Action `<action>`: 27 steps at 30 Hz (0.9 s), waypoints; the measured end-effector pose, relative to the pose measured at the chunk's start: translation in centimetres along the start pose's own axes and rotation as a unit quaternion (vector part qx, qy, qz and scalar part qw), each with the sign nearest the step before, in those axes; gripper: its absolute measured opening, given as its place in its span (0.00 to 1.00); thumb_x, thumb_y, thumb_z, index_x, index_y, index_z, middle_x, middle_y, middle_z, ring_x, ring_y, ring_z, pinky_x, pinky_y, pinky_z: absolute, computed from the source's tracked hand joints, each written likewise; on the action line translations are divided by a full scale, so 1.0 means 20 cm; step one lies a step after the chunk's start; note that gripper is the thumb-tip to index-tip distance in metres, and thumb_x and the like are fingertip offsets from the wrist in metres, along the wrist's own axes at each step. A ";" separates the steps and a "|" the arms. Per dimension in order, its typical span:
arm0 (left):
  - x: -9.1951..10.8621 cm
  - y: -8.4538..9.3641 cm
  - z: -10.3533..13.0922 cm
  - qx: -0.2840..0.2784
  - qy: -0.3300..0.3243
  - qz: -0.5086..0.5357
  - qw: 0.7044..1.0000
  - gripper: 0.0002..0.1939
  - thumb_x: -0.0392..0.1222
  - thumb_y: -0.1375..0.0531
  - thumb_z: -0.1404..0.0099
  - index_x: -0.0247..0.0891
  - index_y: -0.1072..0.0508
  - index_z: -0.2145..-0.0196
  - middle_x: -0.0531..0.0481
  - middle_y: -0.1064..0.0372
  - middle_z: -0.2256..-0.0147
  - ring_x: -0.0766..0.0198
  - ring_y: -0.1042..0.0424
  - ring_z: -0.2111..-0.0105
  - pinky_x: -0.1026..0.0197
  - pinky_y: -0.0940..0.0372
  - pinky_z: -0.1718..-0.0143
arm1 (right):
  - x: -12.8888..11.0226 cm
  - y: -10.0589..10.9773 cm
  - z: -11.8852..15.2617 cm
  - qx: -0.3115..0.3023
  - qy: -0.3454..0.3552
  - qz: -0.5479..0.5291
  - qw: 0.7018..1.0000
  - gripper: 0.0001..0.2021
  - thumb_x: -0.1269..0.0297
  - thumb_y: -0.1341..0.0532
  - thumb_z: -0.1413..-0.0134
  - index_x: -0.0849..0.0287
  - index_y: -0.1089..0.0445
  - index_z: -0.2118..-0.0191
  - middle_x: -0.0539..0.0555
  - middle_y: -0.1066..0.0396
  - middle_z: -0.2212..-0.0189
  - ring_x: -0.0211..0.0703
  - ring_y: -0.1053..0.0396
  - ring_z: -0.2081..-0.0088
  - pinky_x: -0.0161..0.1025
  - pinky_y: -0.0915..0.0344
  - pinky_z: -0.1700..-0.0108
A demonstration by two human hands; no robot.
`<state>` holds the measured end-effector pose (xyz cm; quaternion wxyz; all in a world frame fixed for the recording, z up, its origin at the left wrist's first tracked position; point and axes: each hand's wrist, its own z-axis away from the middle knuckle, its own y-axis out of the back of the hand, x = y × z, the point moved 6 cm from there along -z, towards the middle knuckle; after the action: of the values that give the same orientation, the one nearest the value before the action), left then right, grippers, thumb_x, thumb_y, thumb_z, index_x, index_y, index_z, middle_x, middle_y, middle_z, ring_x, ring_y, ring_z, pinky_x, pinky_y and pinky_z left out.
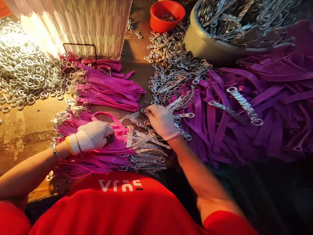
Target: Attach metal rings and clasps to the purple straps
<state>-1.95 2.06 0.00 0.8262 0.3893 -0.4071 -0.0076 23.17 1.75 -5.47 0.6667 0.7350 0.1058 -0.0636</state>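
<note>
My left hand (91, 135), in a white dotted knit glove, is closed over a pile of pink straps (97, 161). Something small and dark shows at its fingertips, too hidden to name. My right hand (161, 120) pinches a small metal piece with a ring end (143, 111) between thumb and fingers. Below my right hand, braided silver chain pieces (149, 156) lie at the right ends of the pink straps. Metal rings (64, 117) hang at their left ends. Farther off lies another bundle of pink straps (112, 86).
Loose metal rings (31, 71) are heaped at left beside a ribbed, glowing translucent panel (97, 23). A red bowl (157, 24) and a large tub (195, 40) of chain pieces stand at the back. Small metal links (166, 81) and purple straps (220, 130) cover the right side.
</note>
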 end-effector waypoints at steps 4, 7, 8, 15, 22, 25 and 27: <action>-0.04 0.02 0.01 0.002 0.015 0.218 0.976 0.08 0.37 0.37 0.41 0.37 0.18 0.66 0.46 0.23 0.69 0.62 0.29 0.72 0.66 0.36 0.72 | -0.17 0.20 0.10 0.086 0.036 -0.171 0.981 0.10 0.63 0.45 0.33 0.57 0.28 0.53 0.57 0.23 0.60 0.49 0.27 0.59 0.44 0.34 0.53; -0.03 0.03 0.04 0.012 0.016 0.312 0.950 0.12 0.44 0.38 0.36 0.36 0.17 0.61 0.44 0.23 0.68 0.66 0.31 0.75 0.68 0.39 0.77 | -0.37 0.32 0.14 0.046 0.061 -0.295 0.952 0.13 0.62 0.44 0.32 0.55 0.30 0.47 0.55 0.24 0.55 0.44 0.27 0.57 0.40 0.33 0.53; -0.01 0.03 0.05 0.023 0.008 0.313 0.949 0.12 0.43 0.37 0.36 0.36 0.17 0.60 0.44 0.23 0.67 0.66 0.31 0.75 0.68 0.38 0.76 | -0.43 0.34 0.15 0.025 0.068 -0.334 0.940 0.14 0.62 0.44 0.32 0.56 0.31 0.45 0.55 0.24 0.53 0.43 0.27 0.56 0.40 0.33 0.52; 0.09 0.01 0.14 0.183 -0.011 0.321 0.929 0.09 0.40 0.33 0.40 0.36 0.18 0.62 0.50 0.27 0.73 0.68 0.33 0.75 0.68 0.39 0.75 | -0.63 0.29 0.16 -0.098 0.018 -0.486 0.868 0.19 0.60 0.41 0.38 0.60 0.32 0.43 0.52 0.27 0.57 0.41 0.31 0.59 0.39 0.34 0.54; 0.09 -0.21 0.16 0.113 0.027 0.584 0.804 0.15 0.51 0.36 0.34 0.34 0.25 0.63 0.58 0.42 0.85 0.74 0.49 0.87 0.70 0.54 0.86 | -0.64 0.28 0.27 0.017 -0.032 -0.470 0.882 0.19 0.66 0.41 0.42 0.59 0.32 0.44 0.53 0.27 0.55 0.42 0.30 0.55 0.39 0.34 0.48; 0.10 -0.22 0.17 0.123 0.010 0.601 0.790 0.15 0.50 0.36 0.34 0.33 0.25 0.62 0.58 0.42 0.83 0.75 0.49 0.86 0.70 0.53 0.85 | -0.65 0.30 0.30 0.042 -0.022 -0.449 0.892 0.19 0.64 0.41 0.38 0.60 0.33 0.43 0.55 0.26 0.54 0.42 0.29 0.55 0.40 0.33 0.47; 0.10 -0.23 0.19 0.125 0.006 0.609 0.783 0.15 0.49 0.34 0.36 0.33 0.25 0.60 0.57 0.40 0.80 0.75 0.47 0.84 0.70 0.51 0.84 | -0.66 0.30 0.31 0.042 -0.008 -0.446 0.894 0.17 0.63 0.42 0.36 0.60 0.32 0.43 0.55 0.25 0.53 0.42 0.28 0.54 0.40 0.33 0.47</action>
<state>-1.80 -4.20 -0.33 0.6057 0.1603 -0.5516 0.5506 12.17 -5.92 2.84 0.5379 0.6376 0.4143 -0.3641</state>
